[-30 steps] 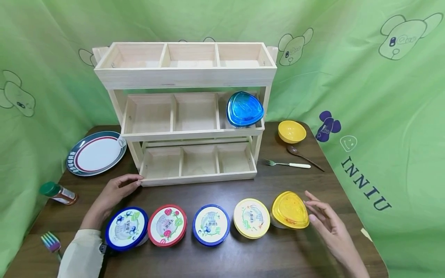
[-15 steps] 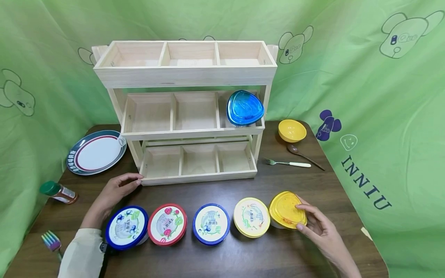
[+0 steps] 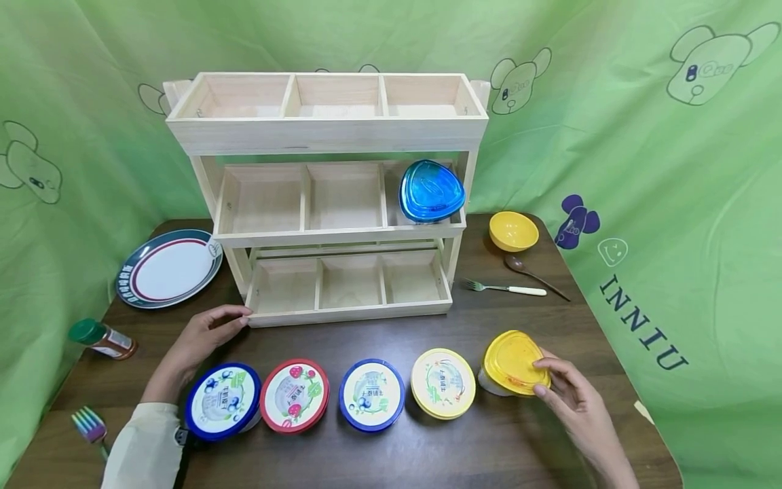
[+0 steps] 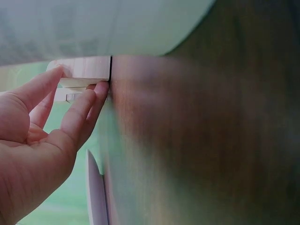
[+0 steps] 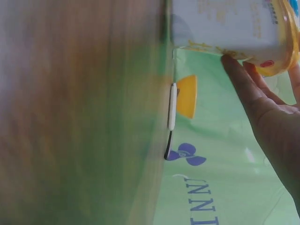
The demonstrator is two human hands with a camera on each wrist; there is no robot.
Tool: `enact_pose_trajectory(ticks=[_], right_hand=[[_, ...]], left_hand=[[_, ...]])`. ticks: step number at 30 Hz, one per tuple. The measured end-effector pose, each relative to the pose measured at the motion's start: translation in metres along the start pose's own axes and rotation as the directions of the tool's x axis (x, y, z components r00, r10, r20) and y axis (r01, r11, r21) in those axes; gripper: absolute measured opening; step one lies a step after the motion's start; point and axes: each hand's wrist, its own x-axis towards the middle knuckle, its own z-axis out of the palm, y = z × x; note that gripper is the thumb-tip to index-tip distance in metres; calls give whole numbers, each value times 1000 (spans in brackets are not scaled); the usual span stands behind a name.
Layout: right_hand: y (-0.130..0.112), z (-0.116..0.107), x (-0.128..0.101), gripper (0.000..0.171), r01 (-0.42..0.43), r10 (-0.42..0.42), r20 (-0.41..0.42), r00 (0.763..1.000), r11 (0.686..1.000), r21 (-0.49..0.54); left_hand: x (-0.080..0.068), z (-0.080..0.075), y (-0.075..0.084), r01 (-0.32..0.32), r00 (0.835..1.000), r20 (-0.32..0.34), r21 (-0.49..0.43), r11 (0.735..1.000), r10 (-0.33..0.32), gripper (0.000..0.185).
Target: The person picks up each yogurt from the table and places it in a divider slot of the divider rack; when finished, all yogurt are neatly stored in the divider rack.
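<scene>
At the near right of the table (image 3: 550, 319), a yellow-lidded tub (image 3: 512, 363) is held by the right hand (image 3: 571, 401), whose fingers are curled round its lid and side; in the right wrist view the tub (image 5: 229, 26) is seen tilted, its far edge raised off the wood. Just to its left, four round tubs are lined up along the near edge: a yellow-rimmed one (image 3: 442, 382), a blue-rimmed one (image 3: 371, 394), a red-rimmed one (image 3: 294, 396) and a second blue-rimmed one (image 3: 223, 401). Farther left, the left hand (image 3: 198, 336) is laid on the table with relaxed fingers, their tips touching the near left corner of a wooden rack (image 3: 326, 197). A blue-lidded container (image 3: 430, 191) is kept in the right compartment of the rack's middle tier. To the right of the rack, a yellow bowl (image 3: 513, 231), a spoon (image 3: 534, 272) and a fork (image 3: 504, 288) are laid out.
</scene>
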Motion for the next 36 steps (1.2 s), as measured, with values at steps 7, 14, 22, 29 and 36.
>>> enact_pose_trajectory(ticks=[7,14,22,29,36], right_hand=[[-7,-9,14,38,80,-63,-119,991,986,145],[-19,-11,36,36,211,-158,-226,961,949,232],[-40,-4,55,33,227,-183,-211,960,951,208],[-57,18,73,32,284,-278,-61,959,928,243],[-72,47,95,32,295,-324,95,941,926,236]], left_hand=[[0,0,1,-8,1000,-5,3,1000,8,47],[-3,2,1,-9,1000,-10,-5,1000,9,48],[-2,2,1,-3,1000,-12,0,1000,2,48],[-3,2,2,14,1000,-6,-25,1000,-14,48],[-3,3,3,-8,1000,-19,-2,1000,8,48]])
